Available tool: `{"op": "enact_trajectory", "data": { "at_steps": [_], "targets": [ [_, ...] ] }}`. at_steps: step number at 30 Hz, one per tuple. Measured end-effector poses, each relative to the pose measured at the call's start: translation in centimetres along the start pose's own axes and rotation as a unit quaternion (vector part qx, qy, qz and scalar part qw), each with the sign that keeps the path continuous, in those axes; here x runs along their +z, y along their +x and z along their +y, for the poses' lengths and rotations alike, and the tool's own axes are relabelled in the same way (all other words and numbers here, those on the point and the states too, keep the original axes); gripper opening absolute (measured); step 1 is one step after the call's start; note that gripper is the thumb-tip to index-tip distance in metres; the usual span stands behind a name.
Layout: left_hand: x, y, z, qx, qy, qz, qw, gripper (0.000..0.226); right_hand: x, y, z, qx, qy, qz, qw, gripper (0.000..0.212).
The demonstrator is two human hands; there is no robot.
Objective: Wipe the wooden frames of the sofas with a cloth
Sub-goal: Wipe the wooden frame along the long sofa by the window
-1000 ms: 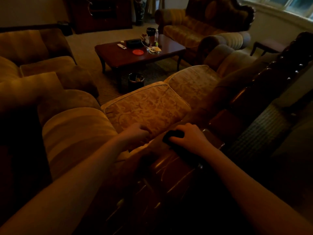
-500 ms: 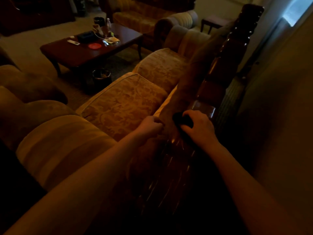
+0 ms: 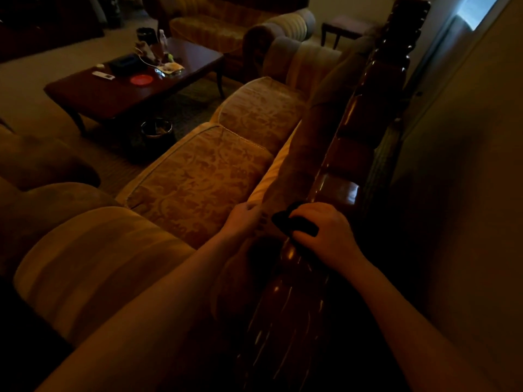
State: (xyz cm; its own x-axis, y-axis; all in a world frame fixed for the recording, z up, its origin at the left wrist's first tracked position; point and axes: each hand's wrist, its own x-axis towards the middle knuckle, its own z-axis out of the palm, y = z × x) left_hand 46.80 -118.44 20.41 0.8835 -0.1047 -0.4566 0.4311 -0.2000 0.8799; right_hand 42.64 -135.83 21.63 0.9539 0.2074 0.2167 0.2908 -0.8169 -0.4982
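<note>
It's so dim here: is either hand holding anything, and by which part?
The right hand grips a dark cloth, bunched under its palm. The left hand holds nothing.

Sofa frame [image 3: 343,190]: dark wood, glossy varnish. Seat cushion [image 3: 198,179]: matt woven damask fabric. Cloth [image 3: 294,222]: dark, matt. Tabletop [image 3: 113,94]: polished wood.

Both my arms are stretched out forward, bare forearms. My right hand [image 3: 325,232] is palm down, fingers curled tight around something dark. My left hand [image 3: 244,219] sits just beside it, loosely curled, knuckles up.
</note>
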Motion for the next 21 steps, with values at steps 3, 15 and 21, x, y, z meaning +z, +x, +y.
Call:
{"op": "enact_trajectory", "data": {
  "at_steps": [3,15,21],
  "targets": [
    [-0.5,0.4,0.1,0.013,0.026,-0.028,0.999,0.02,0.1,2.1,1.2,0.06,-0.012,0.036,0.997,0.03],
    [-2.4,-0.9,-1.8,0.028,0.022,-0.126,0.991,0.021,4.0,-3.2,-5.9,0.154,-0.134,0.172,0.964,0.035],
    [-1.9,-3.0,-2.0,0.086,0.079,-0.197,0.973,0.023,3.1,-4.6,-5.3,0.324,-0.111,0.222,0.913,0.043]
  ]
}}
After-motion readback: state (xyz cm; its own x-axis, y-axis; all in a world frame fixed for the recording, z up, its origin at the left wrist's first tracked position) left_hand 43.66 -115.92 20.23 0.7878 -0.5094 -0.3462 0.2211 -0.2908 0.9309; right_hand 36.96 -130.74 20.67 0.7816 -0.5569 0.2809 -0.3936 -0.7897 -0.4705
